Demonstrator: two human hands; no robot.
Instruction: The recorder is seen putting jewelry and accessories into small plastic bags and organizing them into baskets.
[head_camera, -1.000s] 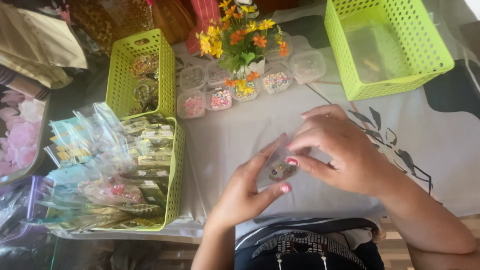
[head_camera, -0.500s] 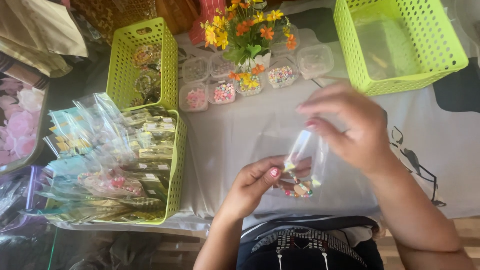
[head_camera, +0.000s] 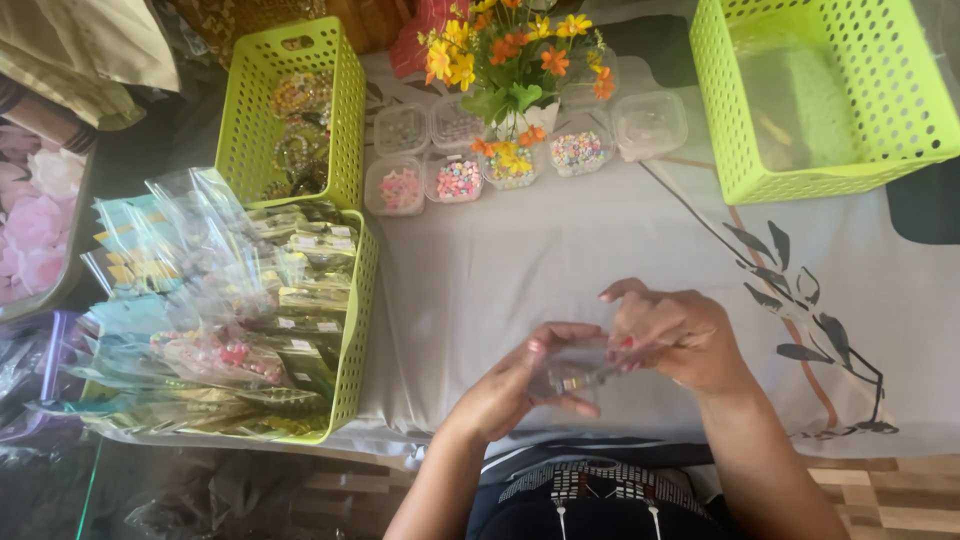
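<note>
A: Which edges bound the working area in this view?

B: We see the near edge of the tabletop running along the bottom of the frame, just below both hands. At lower left stands a green basket packed with clear packets; a second green basket stands behind it at upper left, and a large green basket fills the upper right. Small bead tubs and a pot of flowers line the top centre.

A: Where is there open room?

B: We find a broad bare stretch of grey cloth in the middle of the frame, between the tubs above and the hands below, and more of it to the right, over the printed leaf pattern.

A: Where is the handled thing, and how is it held?

B: We see a small clear bag at lower centre, raised just above the near edge. The left hand has a closed grip on it, thumb above and fingers beneath; the right hand pinches its right end with narrow fingertips.

A: How does it look?

B: It is transparent and glossy, lying roughly level, with small coloured beads dimly visible inside.
</note>
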